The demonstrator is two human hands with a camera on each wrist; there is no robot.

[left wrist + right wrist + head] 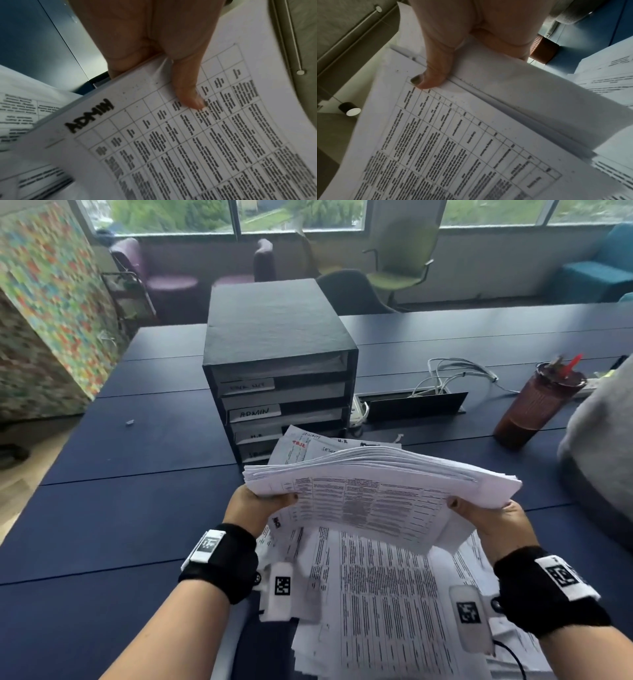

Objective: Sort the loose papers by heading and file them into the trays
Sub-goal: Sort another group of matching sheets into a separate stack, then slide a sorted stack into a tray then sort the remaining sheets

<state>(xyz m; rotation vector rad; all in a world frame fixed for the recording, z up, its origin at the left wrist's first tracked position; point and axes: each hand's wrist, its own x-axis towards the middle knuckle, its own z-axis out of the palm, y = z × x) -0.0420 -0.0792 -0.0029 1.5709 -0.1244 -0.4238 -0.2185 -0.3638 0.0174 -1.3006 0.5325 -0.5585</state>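
Clearly the sorting has barely begun: a thick stack of papers [380, 477] is held up off the blue table [102, 525], the left hand [255, 505] gripping its left edge and the right hand [486, 517] its right edge, each thumb pressed on the top sheet with the fingers curled underneath. More loose sheets [383, 594] lie spread on the table under and behind the stack, nearest the person. In the left wrist view the top sheet carries the handwritten heading ADMIN [89, 117] above a printed grid. Just beyond the stack stands the black tray unit [277, 364], its slots labelled on white strips; one reads ADMIN [254, 413] (the others are too blurred to read). So the step in hand looks like reading the heading. The next move probably calls for freeing one hand to peel that top sheet away, then sliding it flat into the ADMIN slot without buckling it.
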